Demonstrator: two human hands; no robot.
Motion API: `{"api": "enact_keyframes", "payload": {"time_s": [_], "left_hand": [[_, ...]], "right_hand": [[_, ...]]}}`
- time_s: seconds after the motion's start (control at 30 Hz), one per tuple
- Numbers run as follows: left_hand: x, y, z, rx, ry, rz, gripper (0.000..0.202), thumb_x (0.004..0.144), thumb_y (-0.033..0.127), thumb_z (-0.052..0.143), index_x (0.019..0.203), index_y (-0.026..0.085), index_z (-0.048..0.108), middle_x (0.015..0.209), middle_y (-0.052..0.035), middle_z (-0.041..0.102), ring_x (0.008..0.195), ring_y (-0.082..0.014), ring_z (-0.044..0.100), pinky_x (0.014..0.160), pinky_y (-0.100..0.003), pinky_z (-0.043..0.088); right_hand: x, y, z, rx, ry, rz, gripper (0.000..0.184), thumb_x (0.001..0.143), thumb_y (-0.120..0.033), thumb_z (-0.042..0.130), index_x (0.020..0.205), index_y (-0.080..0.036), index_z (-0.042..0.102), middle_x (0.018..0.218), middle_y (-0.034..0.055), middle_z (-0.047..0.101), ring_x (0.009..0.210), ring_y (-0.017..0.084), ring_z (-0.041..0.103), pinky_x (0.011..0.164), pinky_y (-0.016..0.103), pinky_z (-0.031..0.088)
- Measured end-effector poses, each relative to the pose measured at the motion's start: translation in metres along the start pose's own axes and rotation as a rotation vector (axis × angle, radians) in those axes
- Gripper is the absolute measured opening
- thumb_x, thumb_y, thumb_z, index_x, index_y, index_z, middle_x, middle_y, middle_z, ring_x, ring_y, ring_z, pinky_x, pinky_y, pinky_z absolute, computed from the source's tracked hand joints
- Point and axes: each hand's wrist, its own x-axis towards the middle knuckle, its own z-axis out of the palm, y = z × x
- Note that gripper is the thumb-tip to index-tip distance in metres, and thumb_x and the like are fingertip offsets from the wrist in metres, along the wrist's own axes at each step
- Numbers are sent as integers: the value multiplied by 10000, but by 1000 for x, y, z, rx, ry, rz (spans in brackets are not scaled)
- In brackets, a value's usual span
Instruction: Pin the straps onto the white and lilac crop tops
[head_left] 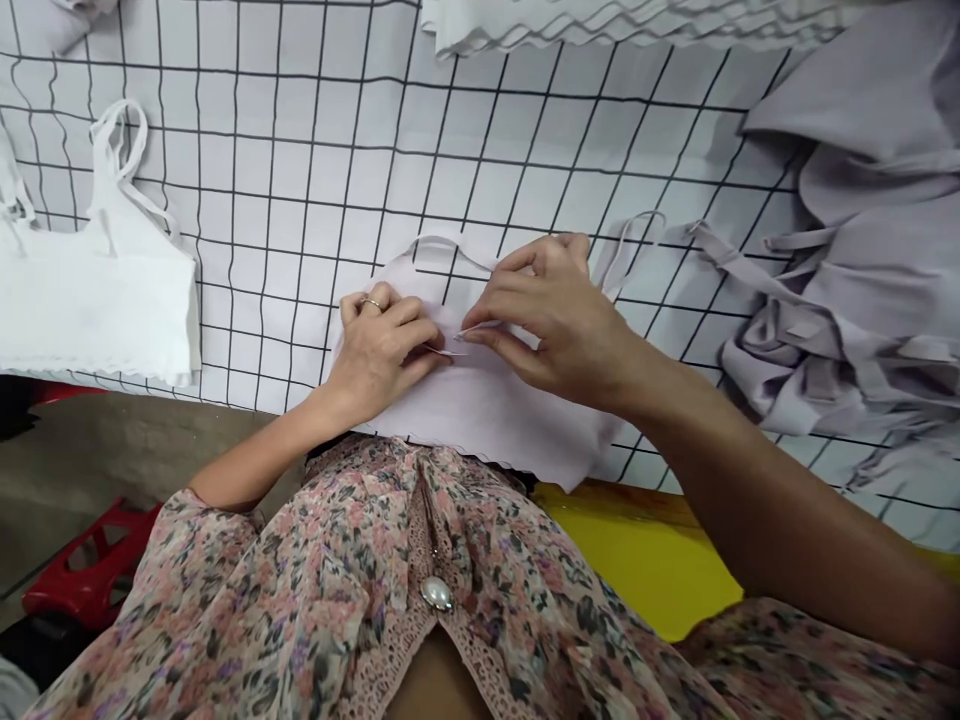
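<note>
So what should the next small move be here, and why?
Probably ease the hands apart to draw the thin pale strip straight: the left hand and right hand seem to pinch its ends against the lilac camisole, which lies on the white grid panel.

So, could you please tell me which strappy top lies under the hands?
The pale lilac top beneath the left hand and right hand; the white top lies apart, to the left.

On a white cover gridded in black [300,150], a white strappy camisole top [97,300] at the left, scallop-edged white fabric [600,20] along the far edge, and a heap of lilac fabric pieces [862,300] at the right; below, a yellow tabletop [637,560] and a red plastic stool [90,565].
</note>
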Motion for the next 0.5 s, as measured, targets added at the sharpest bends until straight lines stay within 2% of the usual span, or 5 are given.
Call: {"api": "enact_keyframes", "payload": {"time_s": [0.1, 0.2, 0.3, 0.4, 0.5], "left_hand": [[1, -3, -1, -25, 0, 6, 183, 1059, 405, 718, 966, 273, 806, 914, -14, 736, 1029, -253, 536, 997, -460, 286], [3, -5, 0, -27, 3, 14, 233, 1064, 432, 705, 937, 272, 814, 834, -11, 681, 988, -242, 525, 989, -452, 280], [4, -6, 0, -45, -2, 19, 232, 1049, 437, 728, 916, 268, 814, 799, -1, 646, 967, -232, 522, 993, -445, 279], [5, -6, -2, -70, -16, 17, 215, 1044, 429, 736, 926, 268, 814, 796, 3, 640, 961, -228, 519, 1002, -443, 281], [6, -6, -4, -76, -19, 21, 210, 1045, 416, 732, 921, 268, 813, 790, 4, 636, 961, -226, 515, 1006, -443, 280]], "right_hand": [[2, -3, 1, -68, -62, -58, 316, 1100, -254, 446, 921, -241, 706, 875, 61, 701, 1142, 321, 579, 1121, 678, 321], [7, -3, -4, -75, -147, -126, 316, 1063, -182, 444, 968, -242, 739, 920, 60, 716, 1139, 308, 553, 1130, 677, 294], [10, -1, -9, -44, -193, -154, 296, 1048, -186, 459, 1020, -241, 748, 949, 66, 716, 1143, 307, 538, 1094, 637, 323], [11, 3, -12, -7, -198, -150, 299, 1067, -219, 440, 963, -232, 720, 905, 67, 690, 1127, 302, 532, 1067, 612, 342], [11, 4, -13, 19, -210, -159, 321, 1075, -224, 420, 903, -223, 690, 868, 65, 666, 1120, 298, 527, 1081, 635, 325]]}}
